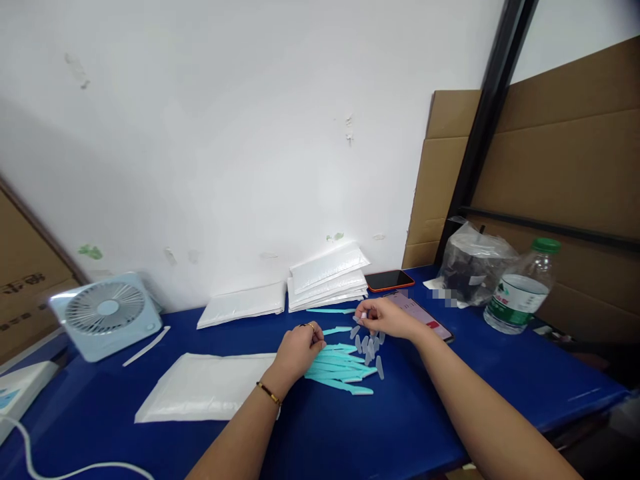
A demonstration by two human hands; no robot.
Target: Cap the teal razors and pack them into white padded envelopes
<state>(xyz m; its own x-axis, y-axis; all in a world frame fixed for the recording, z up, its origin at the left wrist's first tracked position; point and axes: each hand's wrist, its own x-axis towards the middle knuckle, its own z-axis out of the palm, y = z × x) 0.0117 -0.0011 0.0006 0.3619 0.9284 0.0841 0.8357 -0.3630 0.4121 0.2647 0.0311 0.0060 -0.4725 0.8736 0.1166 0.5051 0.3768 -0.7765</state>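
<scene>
Several teal eyebrow razors (pixel 336 367) lie fanned in a pile on the blue table, with light blade ends pointing right. My left hand (pixel 299 350) is closed over the left side of the pile; one teal razor (pixel 337 330) sticks out to the right from its fingertips. Pinched in my right hand (pixel 383 317) is a small clear blade cap (pixel 363 316), partly hidden by the fingers. Loose translucent caps (pixel 370 348) are scattered below that hand, right of the pile. Another razor (pixel 327 311) lies apart behind, its right end near my right fingertips.
A white padded mailer (pixel 200 387) lies left of my left hand; more mailers (pixel 327 280) are stacked by the wall. Two phones, one black-screened (pixel 390 280) and one lit (pixel 425 313), lie right. A bottle (pixel 520 293), bagged cup (pixel 473 267) and fan (pixel 107 310) flank the area.
</scene>
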